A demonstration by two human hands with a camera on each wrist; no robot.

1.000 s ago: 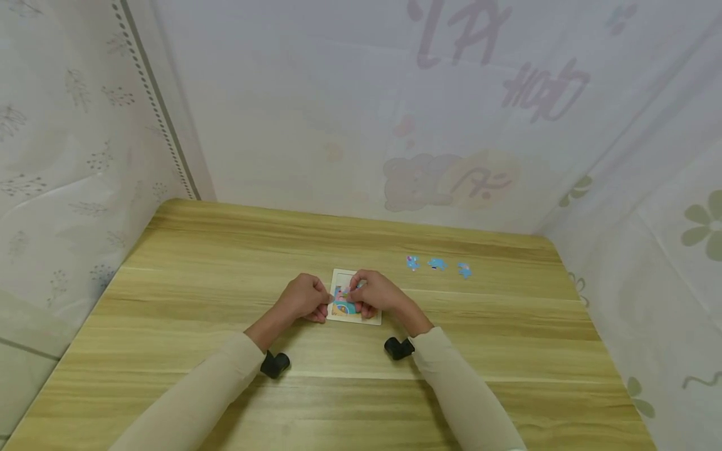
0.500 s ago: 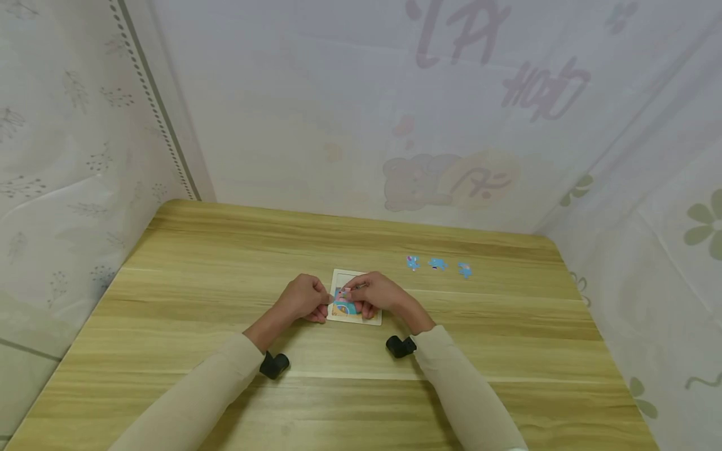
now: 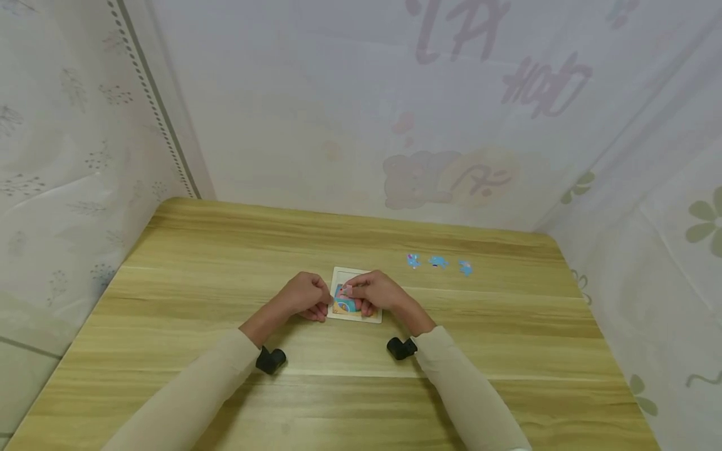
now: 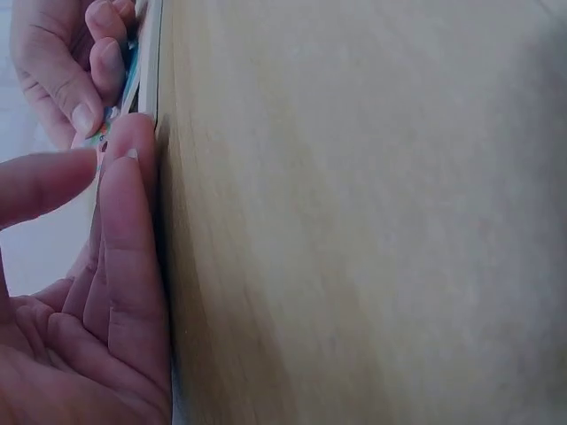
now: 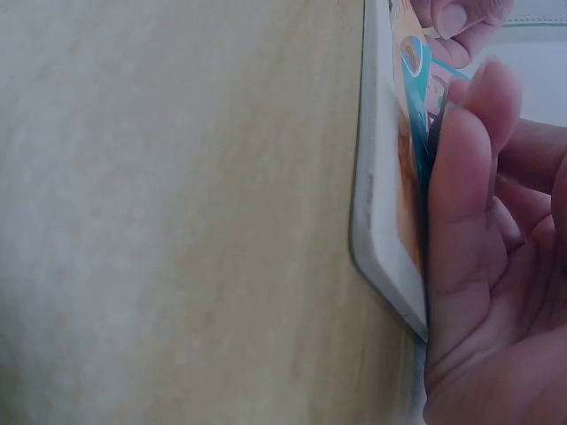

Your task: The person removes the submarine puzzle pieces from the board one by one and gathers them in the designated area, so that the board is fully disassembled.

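The puzzle board (image 3: 354, 311) lies at the table's (image 3: 169, 282) centre. The left hand (image 3: 304, 297), fingers straight, touches its nine o'clock edge. The right hand (image 3: 375, 293) seems to pinch a piece over it. Three loose pieces (image 3: 438, 262) lie toward two o'clock.

Three loose blue puzzle pieces (image 3: 438, 262) lie in a row on the wooden worktop (image 3: 197, 282), toward 2 o'clock; printed curtains (image 3: 395, 113) surround it.

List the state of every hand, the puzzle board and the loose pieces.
Left hand: fingers curled, touching the board's left edge.
Right hand: pinching a piece over the board.
Puzzle board: flat on the table, partly filled.
Three loose pieces: lying apart in a row, untouched.
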